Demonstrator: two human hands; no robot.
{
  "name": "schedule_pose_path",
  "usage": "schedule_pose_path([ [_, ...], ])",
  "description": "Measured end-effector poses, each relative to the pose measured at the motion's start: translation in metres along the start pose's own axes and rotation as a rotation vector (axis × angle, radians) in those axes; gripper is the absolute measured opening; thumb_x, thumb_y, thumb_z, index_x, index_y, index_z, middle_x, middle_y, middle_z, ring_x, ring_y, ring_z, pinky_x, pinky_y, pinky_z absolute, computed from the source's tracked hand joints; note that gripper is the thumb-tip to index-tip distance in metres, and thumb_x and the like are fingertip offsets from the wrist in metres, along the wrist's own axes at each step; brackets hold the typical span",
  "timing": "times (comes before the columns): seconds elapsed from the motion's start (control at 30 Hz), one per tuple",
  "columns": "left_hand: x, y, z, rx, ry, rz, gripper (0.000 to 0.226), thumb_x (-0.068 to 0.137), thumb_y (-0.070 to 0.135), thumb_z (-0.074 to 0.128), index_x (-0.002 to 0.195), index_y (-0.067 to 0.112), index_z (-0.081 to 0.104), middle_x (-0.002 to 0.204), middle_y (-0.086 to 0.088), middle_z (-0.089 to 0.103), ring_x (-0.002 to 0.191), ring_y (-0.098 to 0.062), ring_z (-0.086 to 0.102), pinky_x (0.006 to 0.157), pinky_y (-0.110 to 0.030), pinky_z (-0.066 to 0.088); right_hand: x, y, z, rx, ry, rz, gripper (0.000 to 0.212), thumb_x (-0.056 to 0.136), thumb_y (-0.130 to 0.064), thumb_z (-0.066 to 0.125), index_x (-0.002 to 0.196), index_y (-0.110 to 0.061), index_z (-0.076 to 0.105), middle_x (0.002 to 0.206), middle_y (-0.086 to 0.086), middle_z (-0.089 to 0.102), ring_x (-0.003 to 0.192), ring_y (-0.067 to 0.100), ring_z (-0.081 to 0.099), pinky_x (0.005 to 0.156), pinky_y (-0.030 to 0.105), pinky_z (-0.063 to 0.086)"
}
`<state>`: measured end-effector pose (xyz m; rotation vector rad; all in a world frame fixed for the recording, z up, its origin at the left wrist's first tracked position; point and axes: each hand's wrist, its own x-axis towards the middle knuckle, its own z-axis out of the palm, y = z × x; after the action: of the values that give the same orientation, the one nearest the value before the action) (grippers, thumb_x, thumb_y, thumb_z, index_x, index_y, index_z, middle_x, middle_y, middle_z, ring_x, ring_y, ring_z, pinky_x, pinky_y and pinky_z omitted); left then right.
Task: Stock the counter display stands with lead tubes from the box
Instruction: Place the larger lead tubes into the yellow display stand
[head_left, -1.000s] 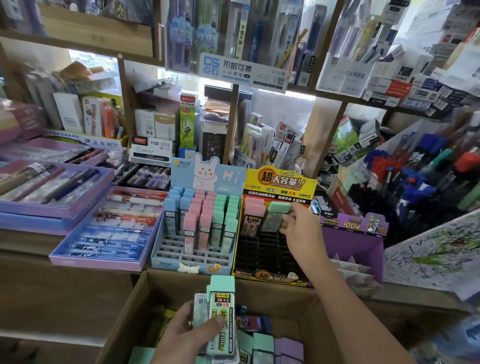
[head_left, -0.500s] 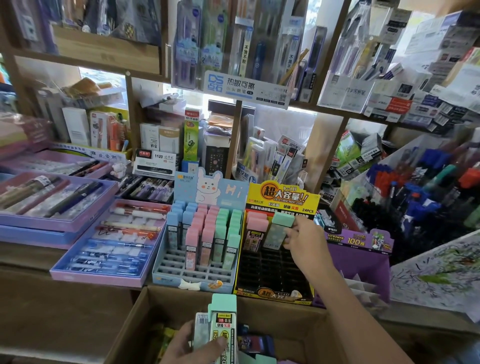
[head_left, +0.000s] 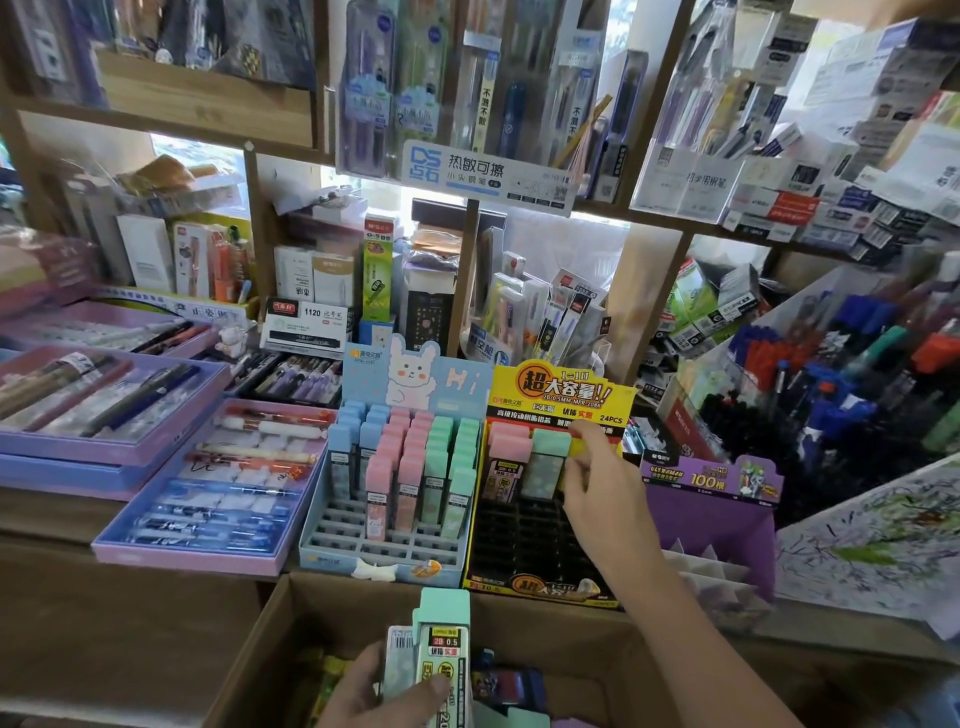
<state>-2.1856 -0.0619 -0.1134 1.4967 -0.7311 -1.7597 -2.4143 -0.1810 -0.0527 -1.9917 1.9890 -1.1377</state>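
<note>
Tubes (head_left: 444, 654) (head_left: 574, 446) in both hands (head_left: 374, 691) (head_left: 602, 499), front slots (head_left: 524, 540) open

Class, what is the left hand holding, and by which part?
The left hand grips stacked lead tubes around their lower bodies, thumb across the front label.

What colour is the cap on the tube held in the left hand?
The cap is mint green, seen best in the head view.

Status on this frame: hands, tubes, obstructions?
Left hand grips spare tubes over the box. Right hand pinches mint tube, back row of black stand. Free slots unobstructed.
</note>
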Motion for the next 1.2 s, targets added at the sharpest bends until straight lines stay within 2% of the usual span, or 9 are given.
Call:
schedule_pose_path([
  [0.1,-0.001,-0.002,-0.001,-0.034,0.006,0.014,0.034,0.076,-0.001,0.085,0.106,0.011,0.074,0.086,-0.006,0.082,0.093,-0.029,0.074,0.074,-0.034,0.053,-0.003,0.003,0.002,-0.030,-0.027,-0.020,0.040,0.105,-0.011,0.048,0.143,-0.024,0.051,0.072,-0.003,0.059,0.057,0.009,0.054,0.050,0.023,0.038],
  [0.17,-0.002,-0.005,-0.001,-0.056,-0.002,0.029,0.036,0.075,0.001,0.086,0.107,0.012,0.075,0.089,-0.007,0.082,0.082,-0.026,0.079,0.068,-0.029,0.052,-0.004,0.002,0.000,-0.023,-0.042,-0.008,0.042,0.105,-0.011,0.048,0.145,-0.025,0.049,0.067,-0.005,0.057,0.053,0.009,0.052,0.047,0.023,0.037],
  [0.3,-0.008,-0.004,-0.003,-0.100,-0.047,0.064,0.046,0.068,0.001,0.087,0.110,0.012,0.074,0.095,-0.012,0.081,0.080,-0.028,0.079,0.073,-0.035,0.055,-0.022,-0.004,-0.004,0.224,-0.033,0.080,0.039,0.104,-0.009,0.053,0.138,-0.027,0.054,0.080,0.002,0.068,0.067,0.018,0.069,0.061,0.039,0.062],
  [0.4,-0.013,-0.002,-0.004,-0.116,-0.087,0.094,0.059,0.056,0.005,0.087,0.112,0.015,0.073,0.099,-0.012,0.081,0.086,-0.031,0.079,0.078,-0.038,0.056,-0.052,-0.011,-0.004,0.440,-0.060,0.114,0.018,0.101,-0.006,0.059,0.112,-0.020,0.066,0.079,-0.001,0.071,0.064,0.014,0.070,0.051,0.026,0.058],
  [0.53,-0.015,-0.005,-0.006,-0.097,-0.120,0.155,0.063,0.057,0.008,0.088,0.117,0.017,0.070,0.103,-0.010,0.080,0.091,-0.026,0.078,0.078,-0.036,0.055,-0.095,-0.015,-0.004,0.550,-0.266,0.168,0.018,0.099,-0.020,0.066,0.090,-0.034,0.073,0.077,0.000,0.074,0.054,0.017,0.067,0.044,0.022,0.049],
  [0.7,-0.014,-0.010,-0.003,-0.094,-0.150,0.204,0.064,0.059,-0.002,0.087,0.118,0.015,0.069,0.106,-0.018,0.078,0.097,-0.034,0.077,0.070,-0.034,0.062,-0.123,-0.017,0.004,0.694,-0.525,0.358,0.013,0.095,-0.040,0.071,0.090,-0.029,0.075,0.072,0.005,0.071,0.057,0.020,0.063,0.046,0.028,0.047],
  [0.87,-0.017,-0.012,-0.001,-0.097,-0.168,0.244,0.062,0.069,-0.014,0.080,0.125,0.011,0.068,0.112,-0.024,0.076,0.109,-0.044,0.071,0.098,-0.055,0.056,-0.128,-0.010,0.007,0.887,-0.722,0.422,0.031,0.087,-0.042,0.079,0.099,-0.014,0.078,0.080,0.007,0.071,0.069,0.017,0.066,0.053,0.026,0.051],
  [1.03,-0.016,-0.011,0.001,-0.154,-0.141,0.247,0.059,0.065,0.002,0.082,0.122,0.013,0.070,0.109,-0.019,0.078,0.101,-0.039,0.075,0.074,-0.040,0.062,-0.128,-0.002,0.013,0.981,-0.711,0.486,0.038,0.084,-0.034,0.081,0.102,-0.001,0.075,0.097,0.024,0.074,0.073,0.020,0.067,0.058,0.029,0.053],
  [1.2,-0.018,-0.012,0.001,-0.179,-0.160,0.192,0.060,0.060,0.002,0.084,0.118,0.014,0.072,0.107,-0.020,0.078,0.094,-0.040,0.076,0.069,-0.042,0.063,-0.129,-0.004,0.012,1.010,-0.766,0.480,0.034,0.088,-0.031,0.077,0.116,-0.012,0.077,0.105,0.019,0.075,0.077,0.018,0.065,0.060,0.027,0.051],
])
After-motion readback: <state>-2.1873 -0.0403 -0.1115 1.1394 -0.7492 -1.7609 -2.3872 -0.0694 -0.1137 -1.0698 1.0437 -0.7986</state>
